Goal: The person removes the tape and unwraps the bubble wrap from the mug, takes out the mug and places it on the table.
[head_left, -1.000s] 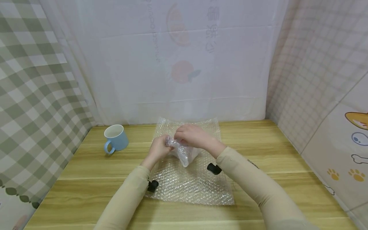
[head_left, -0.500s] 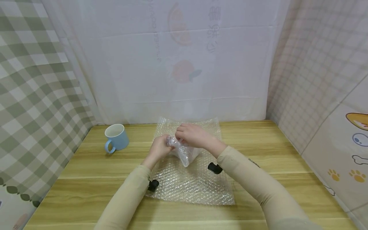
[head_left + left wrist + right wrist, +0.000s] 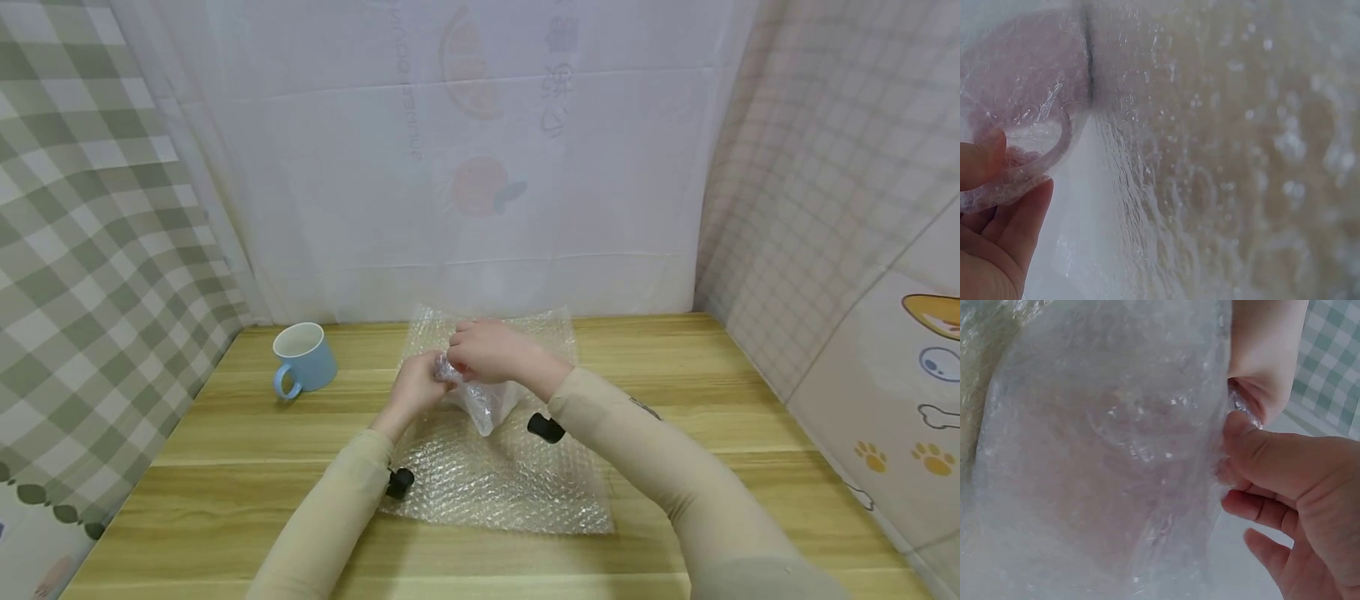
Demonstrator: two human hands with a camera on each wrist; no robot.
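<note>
**Wrapping a bundle in bubble wrap**

Head view: both hands are meeting over the bubble wrap [image 3: 498, 479] that is lying on the table [image 3: 225, 467]. The left hand [image 3: 415, 385] and right hand [image 3: 491, 352] are gripping a wrapped bundle [image 3: 480, 398] between them, above the far half of the sheet; its lower end is pointing down at the wrap. A blue mug [image 3: 303, 359] is standing well apart to the left.

Left wrist view: the left hand [image 3: 991, 231] is pinching the wrap [image 3: 1210, 187] between thumb and fingers, over a rounded rim that is showing through the film. What is inside I cannot tell.

Right wrist view: the right hand [image 3: 1297, 487] is pinching the edge of the wrap [image 3: 1104, 456] with thumb against curled fingers; the left hand [image 3: 1263, 362] is touching the same edge from above.

By my judgement, the step in hand is closing the wrap around the object. The next move is calling for keeping the pinch tight while folding the loose end over.
</note>
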